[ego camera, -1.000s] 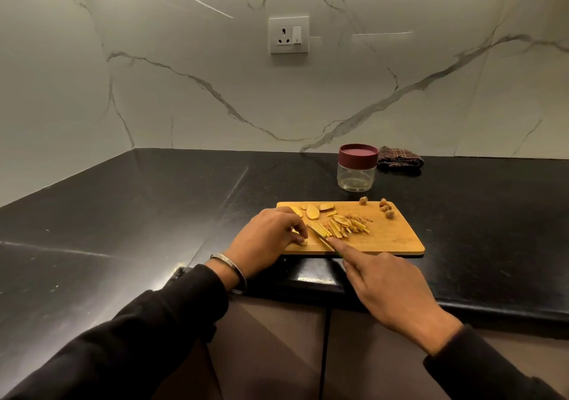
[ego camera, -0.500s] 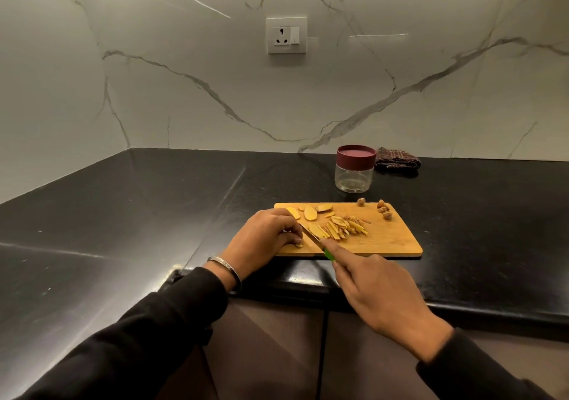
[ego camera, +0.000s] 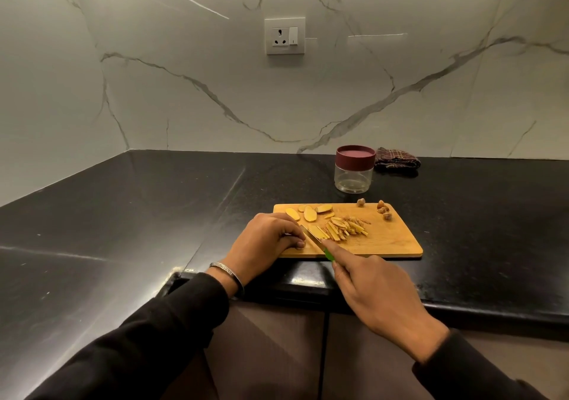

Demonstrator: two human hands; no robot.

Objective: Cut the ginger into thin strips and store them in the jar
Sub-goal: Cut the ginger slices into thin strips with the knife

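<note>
A wooden cutting board (ego camera: 391, 239) lies near the counter's front edge. On it are a heap of thin ginger strips (ego camera: 346, 229), a few flat ginger slices (ego camera: 309, 214) at the far left, and small peel scraps (ego camera: 383, 211) at the far right. My right hand (ego camera: 374, 292) grips a green-handled knife (ego camera: 312, 239), index finger along its spine, blade down on the ginger. My left hand (ego camera: 268, 239), fingers curled, pins a ginger slice against the board just left of the blade. A clear jar (ego camera: 354, 173) with a maroon lid stands closed behind the board.
A folded dark checked cloth (ego camera: 397, 159) lies right of the jar by the marble wall. The black counter (ego camera: 154, 215) runs left into a corner. A wall socket (ego camera: 284, 35) is above. Cabinet doors (ego camera: 277, 353) are below the counter edge.
The knife has shifted slightly left along the ginger as the cuts go on; my left hand has edged back a little. The jar and board stay put.
</note>
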